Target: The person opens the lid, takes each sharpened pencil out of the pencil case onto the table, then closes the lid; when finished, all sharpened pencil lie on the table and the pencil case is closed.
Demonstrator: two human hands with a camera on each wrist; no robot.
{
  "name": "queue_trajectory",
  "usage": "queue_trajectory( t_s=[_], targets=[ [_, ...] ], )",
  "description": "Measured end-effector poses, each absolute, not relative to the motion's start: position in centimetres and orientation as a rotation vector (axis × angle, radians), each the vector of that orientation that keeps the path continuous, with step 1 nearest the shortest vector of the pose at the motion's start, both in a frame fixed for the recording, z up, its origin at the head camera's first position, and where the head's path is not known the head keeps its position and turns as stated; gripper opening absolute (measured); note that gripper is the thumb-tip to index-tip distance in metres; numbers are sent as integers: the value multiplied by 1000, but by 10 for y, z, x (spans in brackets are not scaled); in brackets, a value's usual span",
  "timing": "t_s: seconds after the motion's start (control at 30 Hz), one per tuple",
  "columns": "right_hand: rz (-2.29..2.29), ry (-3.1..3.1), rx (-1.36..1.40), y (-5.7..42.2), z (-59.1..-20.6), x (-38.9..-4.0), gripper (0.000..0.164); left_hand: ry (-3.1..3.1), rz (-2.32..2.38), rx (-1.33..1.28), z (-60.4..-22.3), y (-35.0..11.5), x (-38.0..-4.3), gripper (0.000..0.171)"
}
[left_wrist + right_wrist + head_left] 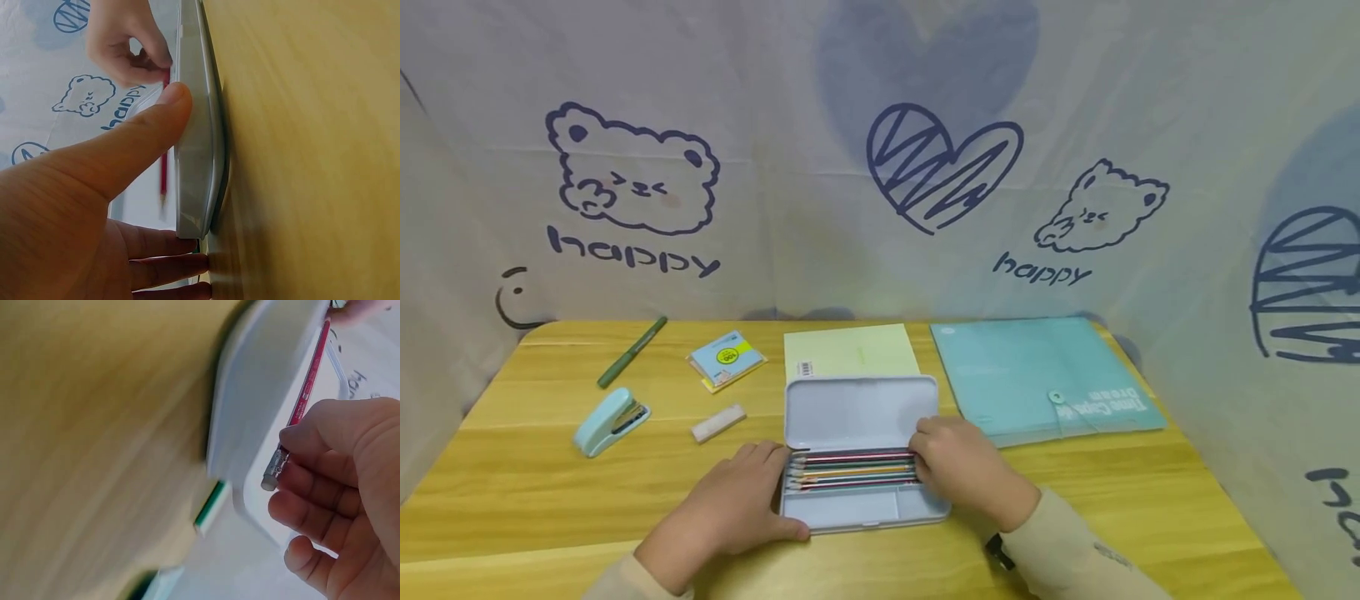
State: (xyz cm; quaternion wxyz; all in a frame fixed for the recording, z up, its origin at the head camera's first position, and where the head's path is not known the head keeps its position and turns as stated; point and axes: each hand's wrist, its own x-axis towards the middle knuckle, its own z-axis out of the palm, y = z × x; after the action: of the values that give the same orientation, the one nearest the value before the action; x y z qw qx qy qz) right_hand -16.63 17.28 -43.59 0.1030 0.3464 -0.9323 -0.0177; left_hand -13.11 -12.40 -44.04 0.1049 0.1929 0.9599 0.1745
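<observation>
A light grey pencil case (838, 510) lies on the table with its lid (861, 412) swung back. Several pencils (850, 472) lie side by side in its long compartment. My left hand (730, 500) holds the case's left end, the thumb (147, 128) along the front wall and the fingers round the end. At the other end, my right hand (973, 467) pinches a red pencil (310, 375) near its eraser end, between thumb and forefinger. In the left wrist view the red pencil (164, 172) shows above the case rim, its tip towards my left hand.
Behind the lid lies a pale green notebook (850, 350), with a teal document folder (1037, 375) to the right. On the left are a green pen (632, 352), a stapler (610, 422), a sticky-note pack (727, 358) and an eraser (718, 423). A printed curtain (805, 200) hangs behind the table.
</observation>
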Motion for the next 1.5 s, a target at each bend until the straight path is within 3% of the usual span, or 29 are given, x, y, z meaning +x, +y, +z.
queue_trajectory(
  t_s=[0.37, 0.87, 1.5],
  targets=[
    [199, -2716, 956, 243, -431, -150, 6, 2822, 528, 576, -442, -121, -135, 107],
    [266, -3073, 514, 328, -434, -133, 8, 2805, 557, 583, -443, -124, -135, 108],
    [175, -3145, 436, 358, -447, -151, 11, 2813, 561, 587, -446, -126, -135, 108]
  ],
)
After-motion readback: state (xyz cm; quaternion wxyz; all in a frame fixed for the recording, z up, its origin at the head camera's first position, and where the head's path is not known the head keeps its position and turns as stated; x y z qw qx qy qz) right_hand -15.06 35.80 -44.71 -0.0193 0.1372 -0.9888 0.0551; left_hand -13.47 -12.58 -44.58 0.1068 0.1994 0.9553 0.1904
